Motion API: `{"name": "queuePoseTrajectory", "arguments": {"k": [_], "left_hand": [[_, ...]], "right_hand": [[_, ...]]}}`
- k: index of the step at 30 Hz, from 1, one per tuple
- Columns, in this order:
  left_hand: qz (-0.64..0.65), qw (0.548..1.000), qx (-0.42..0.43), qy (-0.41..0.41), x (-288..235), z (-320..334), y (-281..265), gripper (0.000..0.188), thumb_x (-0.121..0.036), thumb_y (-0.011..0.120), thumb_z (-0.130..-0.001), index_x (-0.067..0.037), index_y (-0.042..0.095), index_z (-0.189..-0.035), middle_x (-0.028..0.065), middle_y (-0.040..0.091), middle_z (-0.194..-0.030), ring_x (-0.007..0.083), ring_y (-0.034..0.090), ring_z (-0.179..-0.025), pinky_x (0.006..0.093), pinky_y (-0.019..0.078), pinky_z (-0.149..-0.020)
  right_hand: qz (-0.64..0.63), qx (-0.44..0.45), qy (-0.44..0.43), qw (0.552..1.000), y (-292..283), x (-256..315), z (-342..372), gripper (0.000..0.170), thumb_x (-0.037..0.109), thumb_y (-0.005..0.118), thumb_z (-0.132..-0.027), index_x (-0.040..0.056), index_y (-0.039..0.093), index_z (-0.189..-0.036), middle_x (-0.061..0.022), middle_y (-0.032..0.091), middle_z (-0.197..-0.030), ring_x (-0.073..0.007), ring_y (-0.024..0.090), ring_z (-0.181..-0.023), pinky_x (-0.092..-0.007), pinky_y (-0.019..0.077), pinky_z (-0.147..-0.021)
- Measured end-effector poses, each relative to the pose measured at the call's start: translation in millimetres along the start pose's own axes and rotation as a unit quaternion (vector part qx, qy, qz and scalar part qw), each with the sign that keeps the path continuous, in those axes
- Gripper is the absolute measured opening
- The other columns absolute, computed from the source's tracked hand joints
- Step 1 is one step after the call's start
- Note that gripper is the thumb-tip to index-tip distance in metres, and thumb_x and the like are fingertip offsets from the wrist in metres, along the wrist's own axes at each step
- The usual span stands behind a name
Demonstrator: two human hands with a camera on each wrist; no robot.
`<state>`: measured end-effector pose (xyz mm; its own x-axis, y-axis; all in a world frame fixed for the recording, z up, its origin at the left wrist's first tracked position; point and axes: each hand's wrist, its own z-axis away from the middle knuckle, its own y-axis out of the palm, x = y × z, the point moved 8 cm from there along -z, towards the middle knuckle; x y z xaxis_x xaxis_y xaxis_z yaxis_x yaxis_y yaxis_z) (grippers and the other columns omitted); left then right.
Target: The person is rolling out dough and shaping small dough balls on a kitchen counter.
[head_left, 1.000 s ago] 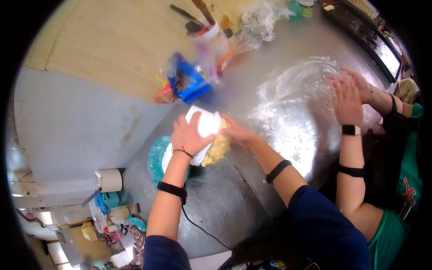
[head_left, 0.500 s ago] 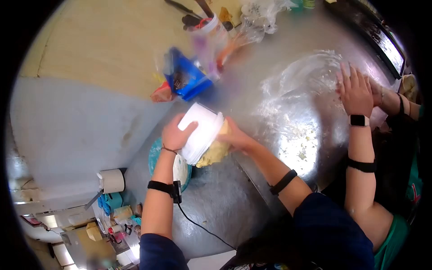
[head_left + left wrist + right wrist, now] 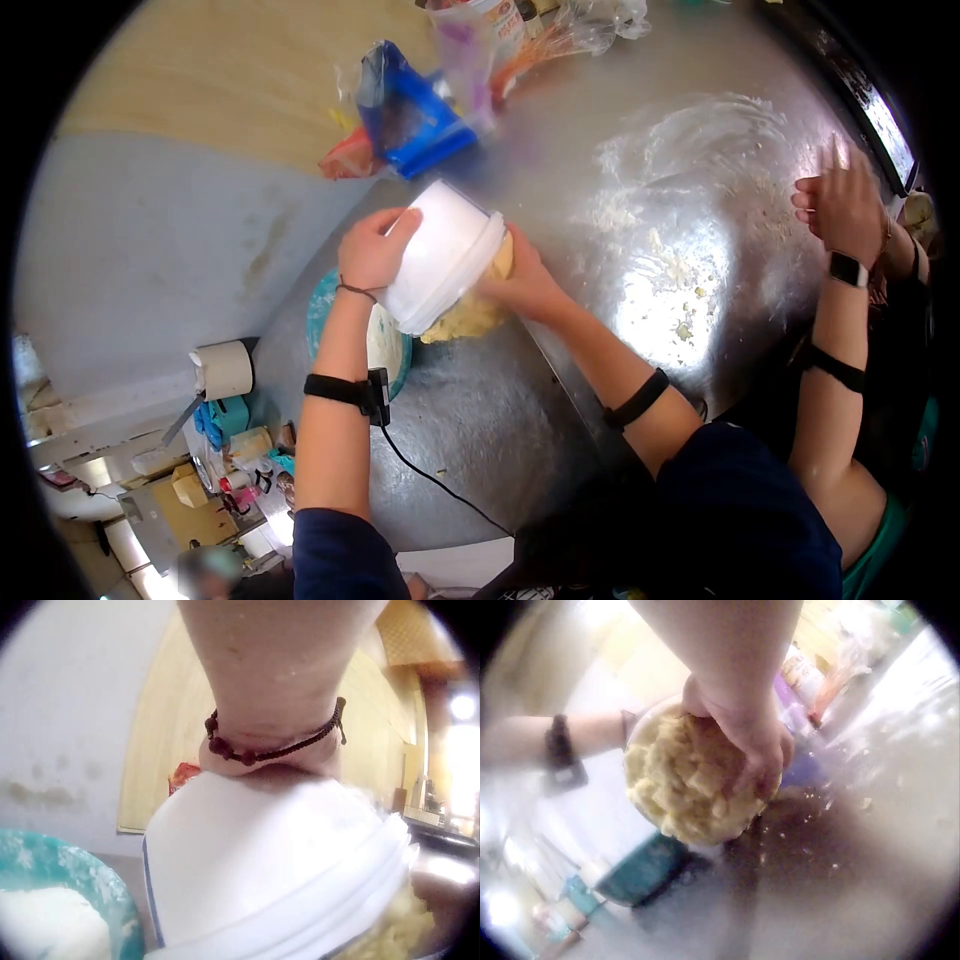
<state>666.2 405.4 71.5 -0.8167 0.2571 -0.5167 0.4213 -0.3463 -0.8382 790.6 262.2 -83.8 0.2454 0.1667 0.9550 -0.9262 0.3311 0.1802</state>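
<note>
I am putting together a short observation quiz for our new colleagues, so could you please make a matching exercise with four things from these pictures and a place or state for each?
Things:
1. White tub
2. Teal bowl
3. Yellow mass
4. Blue packet

Places and states:
A. Packed in a round mouth, with the right hand on it
B. Beyond both hands in the head view, touched by neither
C. Tilted, gripped by the left hand
D. Holding something white

Right pairs: 1-C, 2-D, 3-A, 4-B
</note>
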Motion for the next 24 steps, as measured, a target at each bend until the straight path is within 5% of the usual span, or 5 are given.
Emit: {"name": "queuePoseTrajectory", "arguments": {"k": [10,19,24], "left_hand": [[0.069,0.997,-0.008,-0.023,5.4,-8.8,-3.1,0.044,-0.046,0.067,-0.083,-0.004,0.073,-0.095,0.0093,0.071,-0.082,0.0175,0.064,-0.075,0.0297,0.0486,-0.072],[0.035,0.994,-0.062,-0.084,20.1,-17.3,-12.6,0.061,-0.059,0.057,-0.085,0.0,0.071,-0.093,0.0157,0.069,-0.084,0.0261,0.065,-0.082,0.0355,0.0477,-0.08],[0.04,0.985,-0.11,-0.124,20.1,-9.4,-15.5,0.063,-0.06,0.055,-0.085,0.001,0.071,-0.092,0.0186,0.069,-0.086,0.0317,0.065,-0.086,0.0388,0.0472,-0.082]], "right_hand": [[-0.224,0.033,0.056,0.972,-1.4,21.6,17.7,0.084,0.003,0.07,-0.071,0.0037,0.029,-0.145,-0.015,0.051,-0.128,-0.0253,0.05,-0.121,-0.0368,0.0414,-0.102],[-0.162,0.156,0.142,0.964,-32.2,20.0,-18.2,0.071,0.012,0.068,-0.082,0.0149,0.035,-0.145,-0.0127,0.055,-0.125,-0.0245,0.056,-0.113,-0.0379,0.0478,-0.092],[-0.044,0.028,0.061,0.997,-88.3,28.9,-18.7,0.071,0.026,0.075,-0.08,0.014,0.041,-0.141,-0.0146,0.049,-0.139,-0.0263,0.051,-0.123,-0.0414,0.047,-0.093]]}}
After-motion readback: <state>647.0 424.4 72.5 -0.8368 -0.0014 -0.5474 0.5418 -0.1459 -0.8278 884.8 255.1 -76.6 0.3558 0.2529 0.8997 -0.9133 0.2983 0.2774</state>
